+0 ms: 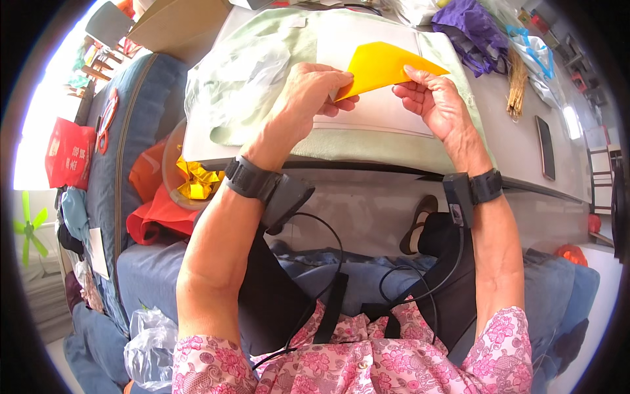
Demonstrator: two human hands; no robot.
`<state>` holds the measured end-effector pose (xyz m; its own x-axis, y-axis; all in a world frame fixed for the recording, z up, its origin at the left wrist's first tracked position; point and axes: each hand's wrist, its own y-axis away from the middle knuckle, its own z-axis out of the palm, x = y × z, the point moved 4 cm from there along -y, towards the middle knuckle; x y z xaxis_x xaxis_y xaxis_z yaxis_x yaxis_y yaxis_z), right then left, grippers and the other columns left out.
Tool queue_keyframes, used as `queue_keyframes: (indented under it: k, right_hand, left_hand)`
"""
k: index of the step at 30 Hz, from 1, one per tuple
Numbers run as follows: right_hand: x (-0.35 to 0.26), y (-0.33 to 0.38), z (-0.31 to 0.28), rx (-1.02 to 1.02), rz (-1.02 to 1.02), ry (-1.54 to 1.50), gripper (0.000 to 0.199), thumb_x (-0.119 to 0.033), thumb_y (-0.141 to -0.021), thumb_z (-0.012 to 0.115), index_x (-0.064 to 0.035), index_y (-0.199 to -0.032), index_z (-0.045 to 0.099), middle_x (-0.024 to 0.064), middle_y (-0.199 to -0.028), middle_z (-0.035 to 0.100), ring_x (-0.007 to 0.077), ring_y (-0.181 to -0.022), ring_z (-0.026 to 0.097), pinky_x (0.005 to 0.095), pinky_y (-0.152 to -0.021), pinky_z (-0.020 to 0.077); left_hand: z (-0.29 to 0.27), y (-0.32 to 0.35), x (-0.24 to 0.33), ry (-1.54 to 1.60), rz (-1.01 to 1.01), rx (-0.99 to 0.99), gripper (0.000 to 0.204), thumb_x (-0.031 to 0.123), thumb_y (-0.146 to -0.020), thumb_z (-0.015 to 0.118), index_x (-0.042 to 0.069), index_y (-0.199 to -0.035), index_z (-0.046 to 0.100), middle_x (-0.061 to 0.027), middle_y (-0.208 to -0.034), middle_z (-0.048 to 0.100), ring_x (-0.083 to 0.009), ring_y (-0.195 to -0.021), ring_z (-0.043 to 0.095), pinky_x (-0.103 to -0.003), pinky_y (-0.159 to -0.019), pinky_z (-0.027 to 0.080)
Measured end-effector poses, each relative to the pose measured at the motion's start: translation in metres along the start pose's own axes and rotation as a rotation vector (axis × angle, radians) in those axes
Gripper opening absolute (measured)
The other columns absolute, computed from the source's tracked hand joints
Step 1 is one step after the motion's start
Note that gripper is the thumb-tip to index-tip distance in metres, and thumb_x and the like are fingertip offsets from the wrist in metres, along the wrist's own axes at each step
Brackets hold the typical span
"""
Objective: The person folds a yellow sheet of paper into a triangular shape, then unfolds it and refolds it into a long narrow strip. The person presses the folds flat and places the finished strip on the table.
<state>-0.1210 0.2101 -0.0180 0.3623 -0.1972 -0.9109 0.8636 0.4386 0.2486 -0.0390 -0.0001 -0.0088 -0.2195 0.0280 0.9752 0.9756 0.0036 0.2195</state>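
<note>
A folded sheet of golden-yellow paper is held up between my two hands, above the table. My left hand pinches its lower left corner, with the fingertips partly behind the paper. On the other side, the thumb and fingers of my right hand grip the paper's right part near the pointed end. Beneath the paper lie a white sheet and a pale green cloth. Each wrist wears a black strap with a dark device and a cable.
Crumpled clear plastic lies on the cloth's left side. Shiny gold folded pieces fill a round container below the table's left edge. A phone, a straw bundle and a purple bag lie on the right. Red-handled scissors rest on the blue sofa.
</note>
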Motion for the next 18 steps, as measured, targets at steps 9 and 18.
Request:
queue_keyframes:
  k: [9,18]
  right_hand:
    - [-0.003,-0.007,-0.02,0.117,0.024,-0.12,0.021,-0.012,-0.091,0.066,-0.0014,-0.109,0.064,0.0132,-0.095,0.072,0.0209,-0.085,0.073,0.0265,-0.065,0.0598]
    - [0.003,-0.003,-0.017,0.083,0.104,-0.154,0.022,-0.014,-0.092,0.066,-0.0019,-0.109,0.064,0.0149,-0.096,0.071,0.0221,-0.086,0.072,0.0278,-0.066,0.0601]
  left_hand:
    - [0.006,0.011,0.02,-0.577,0.734,0.218,0.055,0.007,-0.071,0.07,0.011,-0.126,0.066,-0.0121,-0.122,0.062,-0.0182,-0.104,0.061,-0.028,-0.078,0.053]
    - [0.021,0.016,0.025,-0.535,0.812,0.337,0.017,-0.001,-0.079,0.074,0.002,-0.095,0.074,-0.0088,-0.094,0.068,-0.0234,-0.082,0.067,-0.029,-0.073,0.054]
